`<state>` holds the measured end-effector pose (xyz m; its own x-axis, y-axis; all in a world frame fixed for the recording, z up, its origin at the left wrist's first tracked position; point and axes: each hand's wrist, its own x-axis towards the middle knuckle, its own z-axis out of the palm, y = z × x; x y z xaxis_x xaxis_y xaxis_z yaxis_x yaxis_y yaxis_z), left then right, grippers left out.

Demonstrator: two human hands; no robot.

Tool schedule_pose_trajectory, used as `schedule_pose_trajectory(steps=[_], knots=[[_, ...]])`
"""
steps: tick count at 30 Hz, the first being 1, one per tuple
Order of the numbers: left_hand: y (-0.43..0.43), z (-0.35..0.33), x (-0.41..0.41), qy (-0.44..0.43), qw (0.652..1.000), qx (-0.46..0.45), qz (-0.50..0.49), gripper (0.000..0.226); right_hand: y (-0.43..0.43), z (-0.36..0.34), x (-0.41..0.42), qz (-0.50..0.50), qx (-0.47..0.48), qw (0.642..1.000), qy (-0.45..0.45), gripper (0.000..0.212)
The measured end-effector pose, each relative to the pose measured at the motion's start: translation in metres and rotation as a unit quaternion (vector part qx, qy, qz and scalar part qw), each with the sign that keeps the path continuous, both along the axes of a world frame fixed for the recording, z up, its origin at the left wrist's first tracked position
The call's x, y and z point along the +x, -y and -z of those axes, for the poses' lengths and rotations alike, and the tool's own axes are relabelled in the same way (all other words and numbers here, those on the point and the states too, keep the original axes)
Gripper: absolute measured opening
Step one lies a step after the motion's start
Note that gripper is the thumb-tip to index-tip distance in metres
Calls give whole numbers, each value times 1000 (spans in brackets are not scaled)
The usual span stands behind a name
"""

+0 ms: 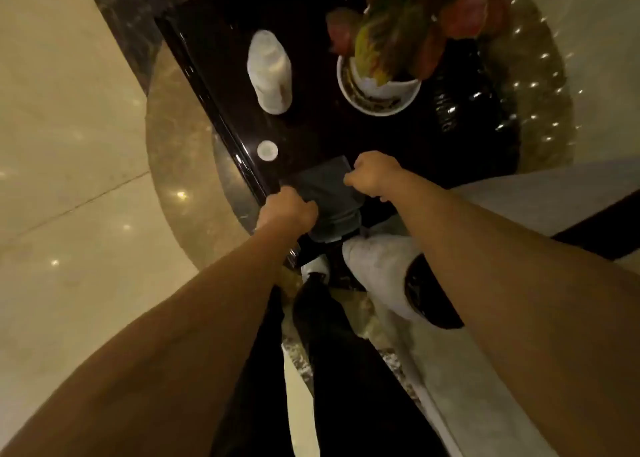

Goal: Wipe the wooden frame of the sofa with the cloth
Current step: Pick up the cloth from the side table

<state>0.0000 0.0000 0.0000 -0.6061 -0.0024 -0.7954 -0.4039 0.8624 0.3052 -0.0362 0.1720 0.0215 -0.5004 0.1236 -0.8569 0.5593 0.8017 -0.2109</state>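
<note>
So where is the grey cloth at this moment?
In the head view the grey cloth lies at the near edge of the dark glossy table, gripped between the left hand and right hand, nearer than the small white cap.

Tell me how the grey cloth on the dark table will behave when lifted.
The grey cloth is probably floppy: its near edge already droops over the table edge. It looks light and thin. Both the left hand and right hand gripping it should prevent sagging.
</note>
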Motion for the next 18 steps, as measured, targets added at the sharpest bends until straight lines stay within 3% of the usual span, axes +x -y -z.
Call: schedule_pose_trajectory(steps=[5,8,11,13,16,18], knots=[[-11,56,10,14,974,-28,-223,70,9,62,9,87,-5,996,1,62],[-11,76,9,-34,955,-17,-295,62,9,84,13,167,3,984,-63,60],[-7,82,10,13,929,64,-364,31,16,91,21,231,-29,972,-36,58],[-2,77,10,66,882,146,-443,13,19,90,25,305,-73,949,-18,49],[4,62,2,103,812,252,-516,18,25,75,34,412,-118,902,-58,20],[7,49,-4,75,817,292,-492,25,33,58,40,450,-127,878,-103,21]])
